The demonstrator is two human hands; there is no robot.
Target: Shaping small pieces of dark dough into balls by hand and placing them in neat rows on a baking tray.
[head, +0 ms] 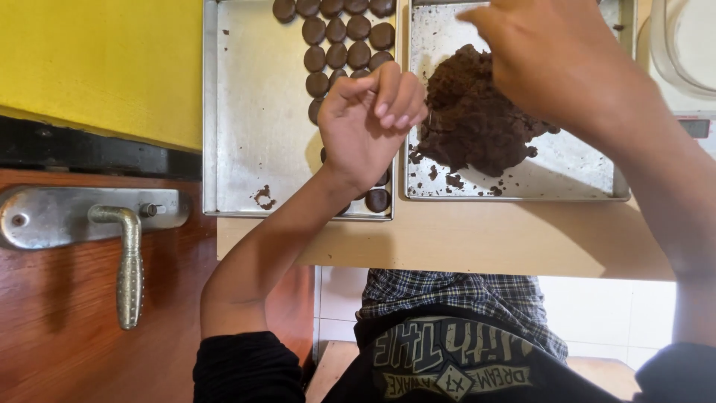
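Dark dough mound (473, 119) sits in the right tray (582, 186) on the desk (485, 239); likely soft, crumbly, sticky, best pinched off its edge. Right hand (552, 60) rests on the mound, grip hidden. Left hand (369, 123) is curled over the left tray (253, 112) beside shaped discs (343, 45); contents unseen.

Black sleeves (246, 366), plaid-and-black top (455, 328)

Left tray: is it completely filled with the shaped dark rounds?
No: in the left tray the dark rounds sit only along its right side, and the rest is bare metal with a few crumbs.
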